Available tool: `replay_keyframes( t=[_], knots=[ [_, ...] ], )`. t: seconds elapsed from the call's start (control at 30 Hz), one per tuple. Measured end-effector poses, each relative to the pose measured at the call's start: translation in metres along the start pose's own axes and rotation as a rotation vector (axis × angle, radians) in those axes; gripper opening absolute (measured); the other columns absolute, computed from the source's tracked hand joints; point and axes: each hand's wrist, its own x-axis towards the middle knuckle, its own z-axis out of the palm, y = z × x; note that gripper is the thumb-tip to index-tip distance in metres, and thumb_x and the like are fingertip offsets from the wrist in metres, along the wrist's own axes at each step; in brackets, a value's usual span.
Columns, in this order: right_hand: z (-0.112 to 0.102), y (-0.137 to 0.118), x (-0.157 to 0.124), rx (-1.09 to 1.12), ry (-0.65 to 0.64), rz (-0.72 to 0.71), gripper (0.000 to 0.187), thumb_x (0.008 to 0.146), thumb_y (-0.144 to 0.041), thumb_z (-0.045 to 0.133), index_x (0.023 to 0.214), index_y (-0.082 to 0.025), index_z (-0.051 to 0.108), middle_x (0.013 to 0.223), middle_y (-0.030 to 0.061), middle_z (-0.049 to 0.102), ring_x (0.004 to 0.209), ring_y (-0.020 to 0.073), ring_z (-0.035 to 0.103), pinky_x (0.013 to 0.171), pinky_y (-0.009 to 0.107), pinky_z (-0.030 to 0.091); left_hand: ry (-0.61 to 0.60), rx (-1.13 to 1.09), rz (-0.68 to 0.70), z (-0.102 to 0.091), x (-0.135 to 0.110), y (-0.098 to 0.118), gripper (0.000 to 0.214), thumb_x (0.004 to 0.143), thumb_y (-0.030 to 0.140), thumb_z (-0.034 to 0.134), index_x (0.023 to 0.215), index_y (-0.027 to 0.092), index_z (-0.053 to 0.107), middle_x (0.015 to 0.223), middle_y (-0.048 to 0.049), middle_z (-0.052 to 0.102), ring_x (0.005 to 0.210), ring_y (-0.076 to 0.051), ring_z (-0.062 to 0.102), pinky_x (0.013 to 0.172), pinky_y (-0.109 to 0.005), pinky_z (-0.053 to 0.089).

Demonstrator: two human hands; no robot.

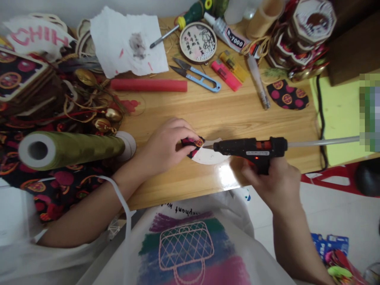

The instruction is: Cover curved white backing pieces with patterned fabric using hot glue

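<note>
In the middle of the frame, the left hand (170, 145) pinches dark patterned cloth (193, 142) at the left end of a white piece (213, 158) on the bench (166, 107), and the right hand (280, 184) curls around a black glue gun (243, 149). This looks like the gluing step, though I can't tell if any glue is out; next, the cloth seems to need pressing down flat.

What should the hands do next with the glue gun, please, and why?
Perhaps the right hand should squeeze out a little glue: the glue gun shows a red light, and its nozzle sits by the border between the white piece and the patterned fabric that the left hand pinches.
</note>
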Motion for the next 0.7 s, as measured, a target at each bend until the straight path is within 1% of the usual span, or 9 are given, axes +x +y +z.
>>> replay_keyframes(
  t=[0.13,0.3,0.47,0.57,0.7],
  knots=[
    [-0.0011,0.001,0.0017,-0.022,-0.007,0.038,0.045,0.076,-0.049,0.056,0.107,-0.016,0.059,0.056,0.0023,0.058,0.047,0.0214,0.054,0.045,0.028,0.035,-0.005,0.0,-0.011,0.0,-0.0001,0.0007,0.011,0.083,0.014,0.069,0.093,0.017,0.07,0.094,-0.0056,0.07,0.09,-0.02,0.065,0.082,-0.035,0.053],
    [0.0008,-0.0003,0.003,-0.024,0.0,0.058,0.047,0.075,-0.049,0.056,0.109,-0.016,0.058,0.056,0.0018,0.058,0.048,0.0222,0.055,0.045,0.028,0.035,0.005,-0.005,0.006,0.0004,-0.0003,-0.0011,0.011,0.083,0.014,0.068,0.094,0.016,0.07,0.093,-0.0064,0.07,0.09,-0.021,0.065,0.082,-0.036,0.053],
    [-0.0004,-0.002,0.0001,0.022,-0.022,-0.006,0.04,0.079,-0.05,0.053,0.102,-0.017,0.058,0.054,0.0009,0.056,0.047,0.0211,0.056,0.045,0.027,0.034,-0.002,-0.005,0.003,0.0,-0.0006,-0.0018,0.011,0.083,0.015,0.068,0.094,0.018,0.07,0.094,-0.0054,0.07,0.091,-0.02,0.065,0.082,-0.035,0.053],
    [-0.0024,-0.0025,0.0,0.035,-0.01,-0.036,0.036,0.08,-0.048,0.054,0.099,-0.018,0.057,0.053,0.0002,0.055,0.046,0.0205,0.055,0.044,0.027,0.034,-0.005,-0.003,0.001,-0.0001,-0.0005,-0.0013,0.011,0.084,0.015,0.068,0.094,0.018,0.07,0.095,-0.0054,0.07,0.091,-0.02,0.066,0.083,-0.035,0.053],
    [-0.0028,-0.0039,0.0031,0.009,-0.008,0.034,0.039,0.078,-0.046,0.055,0.105,-0.018,0.057,0.055,-0.0001,0.056,0.048,0.0211,0.056,0.044,0.027,0.035,0.007,-0.005,0.004,0.0004,-0.0004,-0.0014,0.01,0.083,0.016,0.068,0.093,0.018,0.07,0.094,-0.0052,0.071,0.09,-0.02,0.065,0.082,-0.036,0.053]
  ],
)
